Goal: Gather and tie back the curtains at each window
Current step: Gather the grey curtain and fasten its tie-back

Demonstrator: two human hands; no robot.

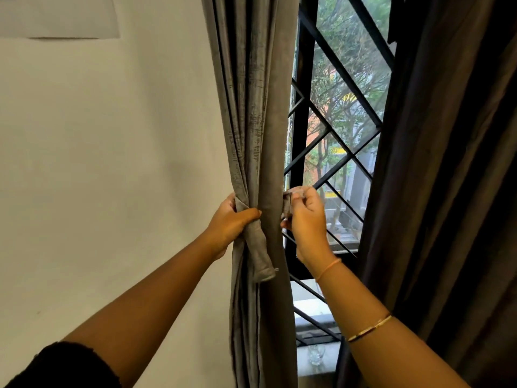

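We grip the gathered grey curtain (pixel 251 107) with the left hand (pixel 228 224). Its fingers are clenched round the bundle, and the thumb pins one end of the tie-back (pixel 261 253) to the fabric, so that end hangs just below the thumb. The right hand (pixel 306 219) pinches the other end between thumb and fingertips, touching the curtain's window-side edge. The run of the band behind the bundle is hidden.

Probable faults from here:

1. If the left grip relaxes, the folds above the fingers will likely spread, and we must gather again.
2. If the right pinch slips, that short end may drop behind the curtain, beyond the fingertips.
3. If we pull hard with the right hand, the hanging end could be dragged from under the left thumb.
4. The window grille (pixel 335 135) lies near the right knuckles, so a wide wrapping sweep could strike it.
5. A glass (pixel 316 355) stands well below the right wrist, and dropped fabric could upset it.
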